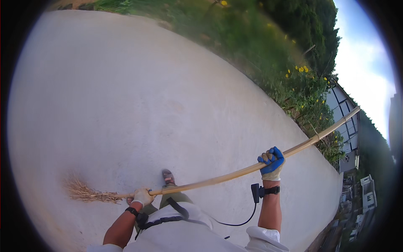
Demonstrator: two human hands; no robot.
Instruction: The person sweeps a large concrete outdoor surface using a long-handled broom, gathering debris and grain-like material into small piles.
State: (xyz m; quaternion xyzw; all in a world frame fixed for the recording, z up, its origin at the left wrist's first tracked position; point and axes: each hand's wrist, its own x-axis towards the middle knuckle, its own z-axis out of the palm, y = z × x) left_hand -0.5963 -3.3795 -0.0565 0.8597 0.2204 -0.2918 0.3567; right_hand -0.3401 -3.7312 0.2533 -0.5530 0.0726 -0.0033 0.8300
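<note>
A long broom with a bamboo handle (220, 178) slants across the view, from lower left to upper right. My left hand (143, 197), in a pale work glove, is closed around the handle just above the twig head. My right hand (272, 163), in a white and blue coated glove, grips the handle farther up. The bristle head (83, 190) of dry twigs is at the lower left over the concrete, slightly blurred; whether it touches the ground I cannot tell. Each wrist wears a black strap with a small device.
Pale concrete pavement (141, 94) spreads before me. Grass and plants with yellow flowers (301, 69) line its far edge. A white building (341, 107) stands beyond them at the right. My sandalled foot (168, 177) is on the pavement beside the handle.
</note>
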